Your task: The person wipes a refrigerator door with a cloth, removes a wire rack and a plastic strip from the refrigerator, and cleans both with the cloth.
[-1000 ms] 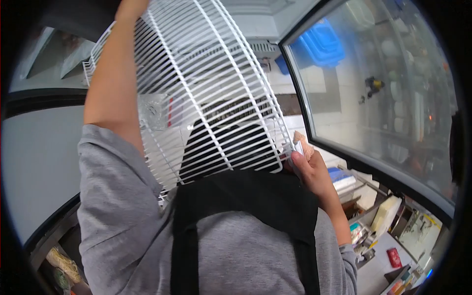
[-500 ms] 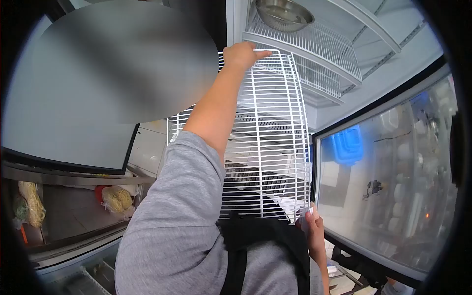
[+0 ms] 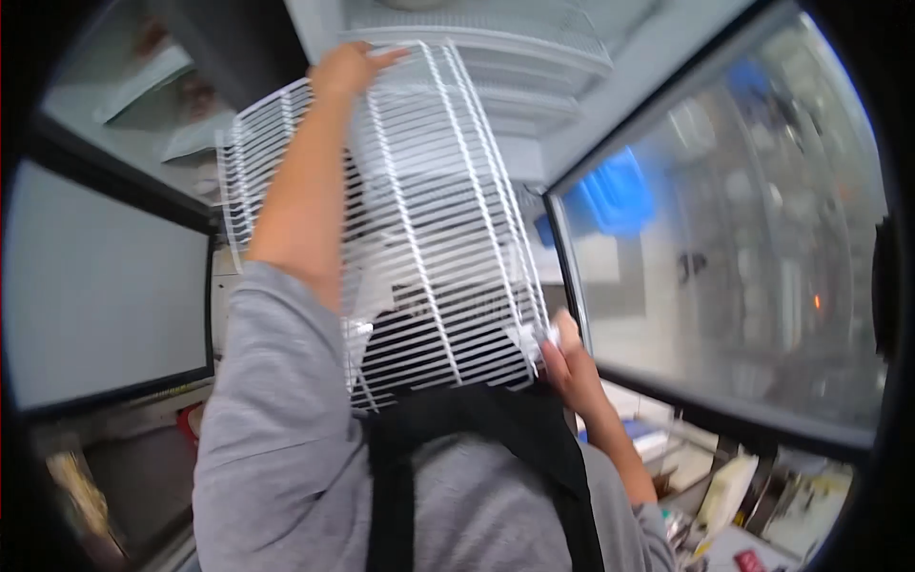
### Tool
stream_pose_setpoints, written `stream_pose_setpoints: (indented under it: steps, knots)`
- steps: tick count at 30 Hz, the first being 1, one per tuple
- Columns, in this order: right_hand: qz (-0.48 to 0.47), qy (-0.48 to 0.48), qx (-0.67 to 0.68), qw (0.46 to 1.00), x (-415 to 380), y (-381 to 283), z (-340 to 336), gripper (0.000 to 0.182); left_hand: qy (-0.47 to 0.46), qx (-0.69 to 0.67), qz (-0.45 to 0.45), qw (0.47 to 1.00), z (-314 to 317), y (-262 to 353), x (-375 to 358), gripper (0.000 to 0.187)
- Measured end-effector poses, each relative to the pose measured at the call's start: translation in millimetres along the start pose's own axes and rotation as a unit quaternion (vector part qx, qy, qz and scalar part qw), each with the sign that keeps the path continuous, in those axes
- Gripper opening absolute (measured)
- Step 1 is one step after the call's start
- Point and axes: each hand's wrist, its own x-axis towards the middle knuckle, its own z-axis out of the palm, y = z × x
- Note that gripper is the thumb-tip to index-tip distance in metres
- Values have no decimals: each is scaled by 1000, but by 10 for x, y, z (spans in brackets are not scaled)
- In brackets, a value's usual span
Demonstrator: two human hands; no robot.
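Note:
A white wire shelf rack [image 3: 412, 234] stands tilted up in front of my chest, its bars running crosswise. My left hand [image 3: 345, 71] is closed over the far upper edge, forefinger stretched along the wire. At the near right corner my right hand [image 3: 575, 377] grips the side of the rack, with a small crumpled white piece [image 3: 550, 336], perhaps cloth or paper, between fingers and wire. The near edge of the rack is close to my black apron [image 3: 477, 419].
Behind the rack, white wire shelves [image 3: 477, 33] are fitted inside an upright fridge. Its glass door [image 3: 705, 315] stands open on the right, a blue container [image 3: 615, 195] showing in the glass. Another dark-framed door [image 3: 114, 276] is at left. Cluttered items lie at lower right.
The view has swung, so the rack now appears further left and more tilted. Both hands keep their hold on it. Packages at upper left have come into view; the metal bowl has nearly left it.

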Motion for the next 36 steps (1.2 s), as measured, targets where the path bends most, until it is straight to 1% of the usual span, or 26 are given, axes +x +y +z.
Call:
stream_pose_setpoints:
  steps: [1,2,3,5,6,9,12,13,16,17,18,20,22,23,24,25,26,27,28,29,30,31,32,34,35,36]
  knots:
    - [-86,43,-46,994,120,-118,-13,43,21,-16,33,999,15,7,-72,89]
    - [-171,84,-92,977,177,-211,-37,38,4,-25,29,999,46,49,-35,90]
    - [-166,86,-95,978,240,-283,-50,38,7,3,29,1000,38,73,-15,90]
    - [-49,-3,14,999,326,-358,-59,30,10,30,26,999,31,86,-18,90]
    - [-48,-2,14,999,348,-378,-76,30,10,33,27,999,27,102,-26,90]
    - [48,-27,76,996,410,-420,-110,32,8,42,21,999,32,94,-33,91]
    - [61,-17,107,992,414,-397,-120,33,3,37,20,999,48,75,-36,92]
    - [7,-4,30,1000,413,-341,-121,33,3,27,24,999,48,80,-41,92]
    - [-12,17,62,998,357,-395,-75,31,-1,7,33,999,111,25,-20,90]
    - [34,-8,49,998,352,-386,-88,29,-3,0,34,999,131,2,-7,89]
    - [38,-7,49,998,352,-409,-97,29,-4,-7,35,999,152,-15,0,89]
    - [1,6,60,998,381,-476,-152,27,0,-17,39,999,204,-43,3,88]
    - [-4,2,58,998,439,-593,-202,23,-42,-27,53,997,159,-38,-1,89]
    - [82,-33,72,994,490,-721,-220,22,-9,-23,57,998,200,0,-15,88]
    - [167,-67,86,980,557,-773,-214,21,-12,-23,59,998,247,68,13,88]
    - [14,26,55,998,611,-728,-155,22,-27,-43,63,997,280,123,38,87]
    - [15,26,54,998,630,-706,-147,22,-40,-65,66,995,295,164,20,87]
    - [55,5,66,996,638,-694,-145,22,13,-80,81,993,325,176,-34,85]
    - [93,-15,78,992,629,-687,-152,22,15,-81,80,993,282,190,-64,85]
    - [33,19,107,994,673,-604,-85,20,-65,-50,59,995,228,223,-21,85]
    - [31,19,106,994,741,-648,-96,20,-144,-19,36,989,134,264,-18,84]
    - [-5,42,79,996,828,-715,-108,19,16,-29,89,995,320,183,-21,84]
    - [-38,66,53,996,916,-757,-108,19,17,-28,89,995,335,164,22,84]
    - [-26,55,63,996,1139,-766,-121,20,-85,-49,58,994,190,354,-76,87]
    - [-33,62,79,994,1250,-757,-97,21,-34,-36,79,996,282,313,-46,89]
    - [-40,70,94,992,1340,-792,-91,21,-30,-37,80,996,295,303,-29,89]
